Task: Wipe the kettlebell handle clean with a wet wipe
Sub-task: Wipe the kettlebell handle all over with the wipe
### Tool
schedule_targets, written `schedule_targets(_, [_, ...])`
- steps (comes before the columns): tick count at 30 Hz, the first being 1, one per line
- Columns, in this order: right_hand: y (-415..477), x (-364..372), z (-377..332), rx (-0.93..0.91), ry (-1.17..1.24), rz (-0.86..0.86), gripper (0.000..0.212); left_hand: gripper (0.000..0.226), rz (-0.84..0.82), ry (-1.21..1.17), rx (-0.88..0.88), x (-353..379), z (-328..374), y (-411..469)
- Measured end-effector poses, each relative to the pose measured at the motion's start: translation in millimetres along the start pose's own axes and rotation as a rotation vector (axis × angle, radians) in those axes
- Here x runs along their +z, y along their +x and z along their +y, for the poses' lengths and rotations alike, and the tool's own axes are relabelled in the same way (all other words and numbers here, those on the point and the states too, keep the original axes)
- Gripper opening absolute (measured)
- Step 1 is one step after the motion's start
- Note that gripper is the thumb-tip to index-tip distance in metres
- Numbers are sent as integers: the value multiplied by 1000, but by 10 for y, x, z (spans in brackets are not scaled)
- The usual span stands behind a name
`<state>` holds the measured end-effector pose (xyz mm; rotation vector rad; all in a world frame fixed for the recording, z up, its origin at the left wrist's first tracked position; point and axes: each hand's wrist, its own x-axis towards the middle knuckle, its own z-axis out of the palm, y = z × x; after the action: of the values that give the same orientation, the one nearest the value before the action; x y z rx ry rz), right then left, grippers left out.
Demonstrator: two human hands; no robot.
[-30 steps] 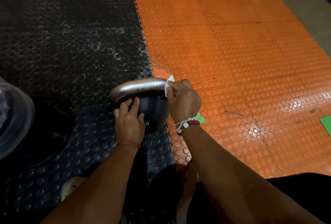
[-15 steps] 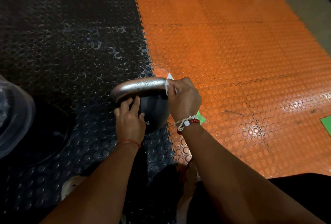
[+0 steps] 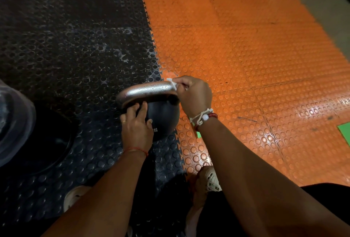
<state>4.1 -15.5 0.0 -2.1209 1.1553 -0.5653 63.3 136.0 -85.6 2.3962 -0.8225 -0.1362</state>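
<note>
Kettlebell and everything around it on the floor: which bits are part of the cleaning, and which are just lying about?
In use: kettlebell handle; kettlebell ball; wet wipe, pinched by the right hand at the handle's end; left hand resting on the ball.
Lying about: dark round disc; clear plastic object; green patch on the orange mat.

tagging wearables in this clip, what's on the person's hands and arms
Both forearms are bare, with no sleeves or gloves. The left hand has a ring on one finger and a thin red thread round the wrist. The right hand has a white cord bracelet with a white bead and a dark red bead bracelet.
</note>
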Motion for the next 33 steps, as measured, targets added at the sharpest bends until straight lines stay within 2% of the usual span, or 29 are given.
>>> schedule_targets(2, [-47, 12, 4, -20, -14, 34, 22, 55, -5, -2, -6, 0, 2, 4])
schedule_targets(6, [-1, 7, 25, 61, -21, 19, 24, 56, -9, 0, -1, -8, 12, 0])
schedule_targets(10, [-176, 57, 30, -132, -8, 125, 23, 56, -7, 1, -6, 4, -1, -2])
schedule_targets(14, [-136, 65, 51, -36, 1, 152, 23, 56, -6, 2, 2, -5, 0, -2])
schedule_targets(18, [-296, 111, 10, -106, -48, 216, 22, 56, -8, -7, -11, 4, 3, 1])
schedule_targets(22, [-276, 96, 6, 85, -38, 219, 21, 55, -7, -5, -10, -9, 13, 4])
schedule_targets(27, [-324, 109, -67, -15, -106, 249, 17, 56, -11, -3, -16, -10, 14, -1])
schedule_targets(30, [-254, 97, -21, 62, -96, 252, 17, 56, -13, 3, -18, -14, 21, -2])
schedule_targets(33, [-303, 122, -60, 10, -141, 254, 15, 56, -6, 2, -16, -10, 11, -4])
